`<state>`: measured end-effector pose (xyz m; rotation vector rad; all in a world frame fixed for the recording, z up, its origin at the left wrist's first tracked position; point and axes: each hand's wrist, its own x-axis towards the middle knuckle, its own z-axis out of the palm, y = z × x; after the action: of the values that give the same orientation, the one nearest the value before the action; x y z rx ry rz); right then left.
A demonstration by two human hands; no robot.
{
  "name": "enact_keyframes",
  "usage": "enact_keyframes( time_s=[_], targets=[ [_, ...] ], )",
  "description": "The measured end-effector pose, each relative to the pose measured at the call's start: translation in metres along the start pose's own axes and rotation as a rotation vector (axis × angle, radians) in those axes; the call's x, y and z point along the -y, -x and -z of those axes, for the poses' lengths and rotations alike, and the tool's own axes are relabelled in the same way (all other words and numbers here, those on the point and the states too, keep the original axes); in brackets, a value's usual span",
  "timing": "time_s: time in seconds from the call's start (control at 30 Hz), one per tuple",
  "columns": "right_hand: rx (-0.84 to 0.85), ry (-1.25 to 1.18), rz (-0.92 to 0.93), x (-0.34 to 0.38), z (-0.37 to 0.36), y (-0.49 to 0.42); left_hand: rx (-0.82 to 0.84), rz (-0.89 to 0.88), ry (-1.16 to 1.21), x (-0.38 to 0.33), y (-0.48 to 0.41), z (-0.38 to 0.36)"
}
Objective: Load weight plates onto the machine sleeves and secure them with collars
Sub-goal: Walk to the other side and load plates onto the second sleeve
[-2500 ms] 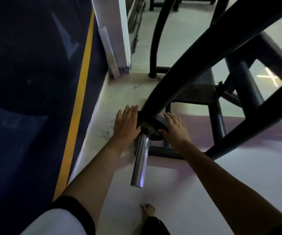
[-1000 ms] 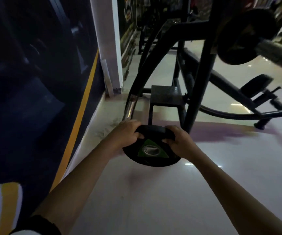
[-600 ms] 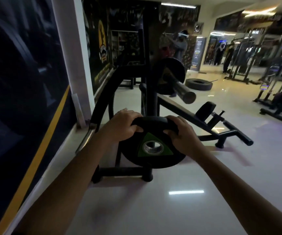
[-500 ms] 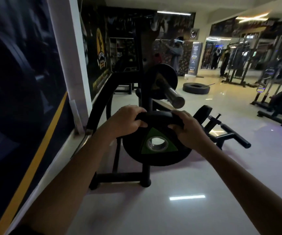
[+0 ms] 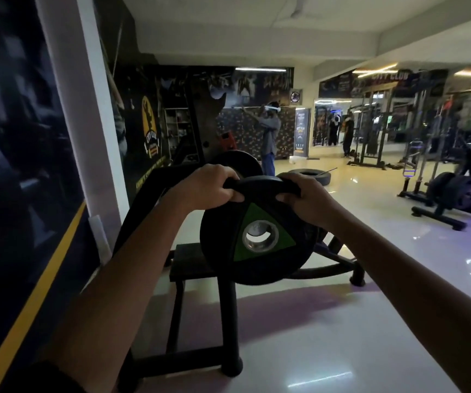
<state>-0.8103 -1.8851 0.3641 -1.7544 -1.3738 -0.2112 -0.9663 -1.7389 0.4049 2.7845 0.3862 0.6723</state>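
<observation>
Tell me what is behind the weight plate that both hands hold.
Above the rim of the weight plate shows another plate on the machine; below, the machine's black frame. What lies directly behind is covered; only a bright glint shows through its hole.

Glossy pale floor (image 5: 384,321), dark postered wall (image 5: 19,143), dim light.

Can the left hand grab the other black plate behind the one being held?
Probably not yet: the left hand grips the held plate together with the right hand. The other plate sits just behind it.
</observation>
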Motion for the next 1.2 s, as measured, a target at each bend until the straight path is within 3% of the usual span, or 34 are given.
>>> enact_keyframes(
  time_s=[0.23,0.57,0.63,0.73,0.93,1.07,1.2],
  targets=[
    [0.051,-0.062,0.081,-0.021,-0.002,-0.019,0.098,-0.042,0.021,0.021,-0.023,0.011],
    [0.031,-0.013,0.095,-0.046,-0.022,-0.064,0.044,-0.007,0.013,0.05,-0.057,0.0],
    [0.014,0.043,0.078,-0.054,-0.031,-0.079,-0.028,0.017,0.052,0.064,-0.066,-0.012],
    [-0.094,0.144,0.095,-0.068,-0.052,-0.09,-0.318,-0.058,0.077,0.084,-0.071,-0.052],
    [-0.413,0.542,0.32,-0.103,-0.096,-0.096,-0.682,-0.099,-0.434,0.106,-0.085,-0.121],
    [-0.452,0.762,0.466,-0.125,-0.106,-0.118,-0.746,-0.1,-0.531,0.128,-0.11,-0.128],
    [-0.454,0.818,0.492,-0.146,-0.117,-0.143,-0.755,-0.078,-0.551,0.149,-0.135,-0.136]
  ],
)
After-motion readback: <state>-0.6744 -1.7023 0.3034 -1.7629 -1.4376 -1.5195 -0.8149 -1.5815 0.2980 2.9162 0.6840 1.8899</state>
